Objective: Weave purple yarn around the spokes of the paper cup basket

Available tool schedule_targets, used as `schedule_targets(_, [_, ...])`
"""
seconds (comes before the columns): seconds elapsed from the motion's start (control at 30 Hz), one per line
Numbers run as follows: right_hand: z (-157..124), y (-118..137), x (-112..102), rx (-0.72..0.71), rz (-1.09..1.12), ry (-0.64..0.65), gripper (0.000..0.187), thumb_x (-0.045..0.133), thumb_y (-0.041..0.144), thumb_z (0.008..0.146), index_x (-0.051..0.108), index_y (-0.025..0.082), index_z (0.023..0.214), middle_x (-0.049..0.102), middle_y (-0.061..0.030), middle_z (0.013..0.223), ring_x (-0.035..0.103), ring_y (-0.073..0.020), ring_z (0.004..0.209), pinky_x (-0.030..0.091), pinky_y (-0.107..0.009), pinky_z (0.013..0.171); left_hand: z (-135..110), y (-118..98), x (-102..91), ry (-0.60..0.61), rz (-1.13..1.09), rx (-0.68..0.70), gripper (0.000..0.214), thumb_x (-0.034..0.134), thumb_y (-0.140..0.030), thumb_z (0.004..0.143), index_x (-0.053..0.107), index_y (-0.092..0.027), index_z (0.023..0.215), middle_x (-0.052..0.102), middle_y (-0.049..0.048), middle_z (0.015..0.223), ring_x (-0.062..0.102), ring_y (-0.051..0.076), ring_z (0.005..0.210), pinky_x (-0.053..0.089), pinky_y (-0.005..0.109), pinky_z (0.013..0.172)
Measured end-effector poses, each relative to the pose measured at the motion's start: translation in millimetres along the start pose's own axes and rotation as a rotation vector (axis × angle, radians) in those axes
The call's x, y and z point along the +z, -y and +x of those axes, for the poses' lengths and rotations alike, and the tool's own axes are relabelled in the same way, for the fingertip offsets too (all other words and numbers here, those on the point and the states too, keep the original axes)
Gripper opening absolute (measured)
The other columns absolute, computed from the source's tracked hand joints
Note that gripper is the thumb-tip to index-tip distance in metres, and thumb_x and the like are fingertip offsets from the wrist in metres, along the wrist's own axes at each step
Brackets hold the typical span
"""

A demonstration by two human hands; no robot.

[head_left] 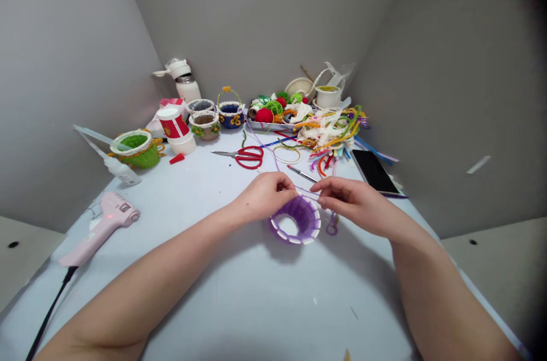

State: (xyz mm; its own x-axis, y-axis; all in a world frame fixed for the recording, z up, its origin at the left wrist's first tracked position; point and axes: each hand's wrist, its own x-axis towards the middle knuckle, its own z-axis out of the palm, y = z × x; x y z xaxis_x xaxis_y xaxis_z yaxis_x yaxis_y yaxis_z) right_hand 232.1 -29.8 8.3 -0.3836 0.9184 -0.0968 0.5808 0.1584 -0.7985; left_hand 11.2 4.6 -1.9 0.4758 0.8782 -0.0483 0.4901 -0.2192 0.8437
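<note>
A small paper cup wrapped in purple yarn (299,220) lies tilted on the white table (239,292), its slit rim facing me. My left hand (265,196) is closed at the cup's upper left edge, pinching the purple yarn (306,191). My right hand (348,199) is closed too, pinching the same strand just right of the cup. The strand runs taut between the two hands above the cup. A loop of yarn (332,228) hangs below my right hand.
Red scissors (245,156) and a thin tool (301,173) lie beyond the hands. A pink glue gun (102,224) rests at the left, a phone (375,171) at the right. Decorated cups, a tray of yarn and pipe cleaners (329,133) crowd the back.
</note>
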Motion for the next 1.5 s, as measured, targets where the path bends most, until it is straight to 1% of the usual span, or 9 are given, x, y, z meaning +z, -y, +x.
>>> schedule_targets(0.13, [-2, 3, 0, -0.095, -0.125, -0.052, 0.018, 0.052, 0.032, 0.088, 0.067, 0.020, 0.089, 0.064, -0.0034, 0.080, 0.056, -0.0140, 0.066, 0.044, -0.024, 0.059, -1, -1, 0.3, 0.005, -0.001, -0.001, 0.018, 0.056, -0.032, 0.074, 0.065, -0.017, 0.079, 0.067, 0.0012, 0.077, 0.058, 0.014, 0.069, 0.043, 0.023, 0.059])
schedule_targets(0.3, [-4, 10, 1, -0.304, -0.285, -0.113, 0.017, 0.052, 0.025, 0.089, 0.068, 0.021, 0.090, 0.061, -0.0044, 0.082, 0.055, -0.0143, 0.072, 0.042, -0.025, 0.064, 0, 0, 0.5, -0.003, -0.013, 0.008, 0.018, 0.056, -0.031, 0.074, 0.065, -0.016, 0.079, 0.067, 0.0008, 0.076, 0.057, 0.013, 0.068, 0.043, 0.023, 0.059])
schedule_targets(0.4, [-4, 11, 1, -0.372, -0.359, -0.124, 0.017, 0.049, 0.021, 0.090, 0.067, 0.021, 0.090, 0.058, -0.0042, 0.082, 0.054, -0.0139, 0.073, 0.041, -0.025, 0.066, 0, 0, 0.6, -0.011, -0.010, 0.002, 0.018, 0.057, -0.032, 0.074, 0.065, -0.016, 0.079, 0.067, 0.0006, 0.076, 0.057, 0.013, 0.068, 0.043, 0.023, 0.060])
schedule_targets(0.63, [-3, 10, -1, -0.408, -0.376, -0.089, 0.015, 0.049, 0.016, 0.089, 0.064, 0.020, 0.090, 0.058, -0.0045, 0.086, 0.054, -0.0151, 0.079, 0.041, -0.026, 0.069, 0, -1, 0.4, -0.005, -0.027, -0.003, 0.017, 0.057, -0.030, 0.074, 0.065, -0.016, 0.079, 0.066, 0.0005, 0.075, 0.057, 0.013, 0.068, 0.043, 0.023, 0.060])
schedule_targets(0.9, [-1, 9, 1, -0.422, -0.361, -0.083, 0.015, 0.050, 0.017, 0.089, 0.064, 0.019, 0.088, 0.059, -0.0043, 0.085, 0.055, -0.0142, 0.077, 0.041, -0.025, 0.069, 0, -1, 0.2, -0.007, -0.022, 0.019, 0.016, 0.056, -0.029, 0.074, 0.065, -0.016, 0.079, 0.066, 0.0009, 0.077, 0.057, 0.013, 0.070, 0.043, 0.023, 0.062])
schedule_targets(1.1, [-1, 12, 2, -0.344, -0.341, -0.123, 0.015, 0.053, 0.026, 0.088, 0.067, 0.020, 0.090, 0.062, -0.0037, 0.081, 0.055, -0.0139, 0.073, 0.041, -0.025, 0.065, 0, -1, -2.8, -0.009, -0.030, 0.006, 0.016, 0.057, -0.029, 0.074, 0.064, -0.016, 0.078, 0.065, 0.0005, 0.075, 0.057, 0.013, 0.068, 0.042, 0.022, 0.060])
schedule_targets(1.3, [6, 15, 17, -0.054, -0.134, -0.197, 0.019, 0.056, 0.033, 0.084, 0.065, 0.017, 0.078, 0.062, -0.0001, 0.067, 0.051, -0.0111, 0.057, 0.039, -0.023, 0.053, 0, -2, -1.3, -0.016, -0.028, -0.005, 0.016, 0.055, -0.028, 0.074, 0.064, -0.016, 0.079, 0.066, 0.0011, 0.076, 0.057, 0.013, 0.069, 0.043, 0.023, 0.062])
schedule_targets(1.4, [9, 17, 25, -0.016, -0.075, -0.210, 0.017, 0.056, 0.029, 0.081, 0.063, 0.017, 0.073, 0.059, 0.0013, 0.061, 0.049, -0.0103, 0.052, 0.037, -0.022, 0.050, 0, -4, 1.3, -0.022, -0.029, -0.004, 0.017, 0.056, -0.028, 0.074, 0.064, -0.016, 0.081, 0.066, 0.0018, 0.079, 0.058, 0.014, 0.072, 0.044, 0.024, 0.064])
schedule_targets(1.5, [10, 19, 30, -0.011, -0.072, -0.250, 0.015, 0.055, 0.027, 0.080, 0.063, 0.017, 0.072, 0.060, 0.0011, 0.062, 0.050, -0.0104, 0.053, 0.037, -0.021, 0.050, 0, -5, 4.3, -0.031, -0.085, -0.006, 0.019, 0.059, -0.028, 0.071, 0.064, -0.015, 0.083, 0.066, 0.0023, 0.082, 0.058, 0.014, 0.074, 0.045, 0.024, 0.066])
